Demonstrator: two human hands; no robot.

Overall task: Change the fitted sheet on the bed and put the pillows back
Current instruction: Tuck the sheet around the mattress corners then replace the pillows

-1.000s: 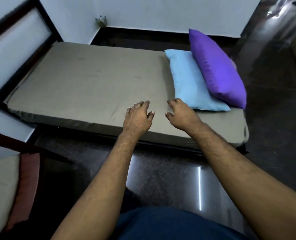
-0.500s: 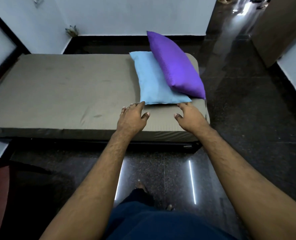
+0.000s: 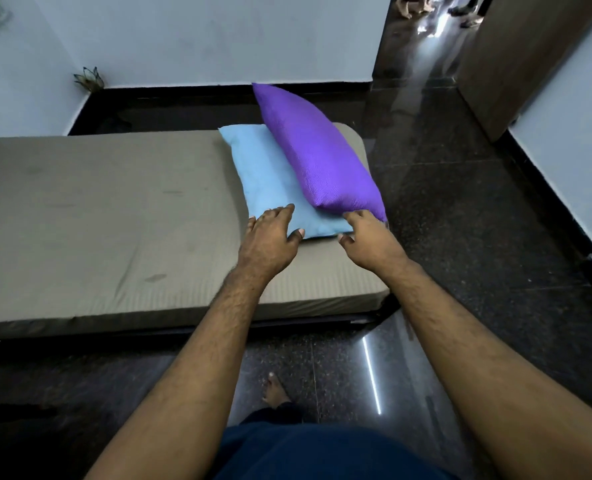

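Step in hand: clearing the pillows, by my reading. Both arms reach to the stack at the right end of the low bed, so the sheet change proper has not begun.
Fitted sheet: olive-grey ribbed fitted sheet (image 3: 114, 216) lies on the mattress, stretched flat over top and near edge, a few faint marks on it.
Lower pillow: pale blue soft rectangular pillow (image 3: 266, 181) lies flat on the sheet near the bed's right end.
Upper pillow: bright purple textured pillow (image 3: 315, 150) leans across the blue one, its near corner at the bed's right edge.
Left hand: left hand (image 3: 270, 237) rests on the blue pillow's near left corner, fingers straight and spread, thumb out; not gripping.
Right hand: right hand (image 3: 370, 237) sits at the purple pillow's near corner, fingers bent over its edge; whether they pinch the fabric I cannot tell.
Next move calls for: a firm hold on both pillows, probably lifted together, then somewhere off the bed to set them; after that, a sheet corner freed.
Hidden or unclear: bed's left end cut off; sheet's far side tuck unseen; no replacement sheet in view; right fingertips masked by the pillow.
Surroundings: dark polished speckled floor (image 3: 460, 202); one bare foot (image 3: 275, 389) below.
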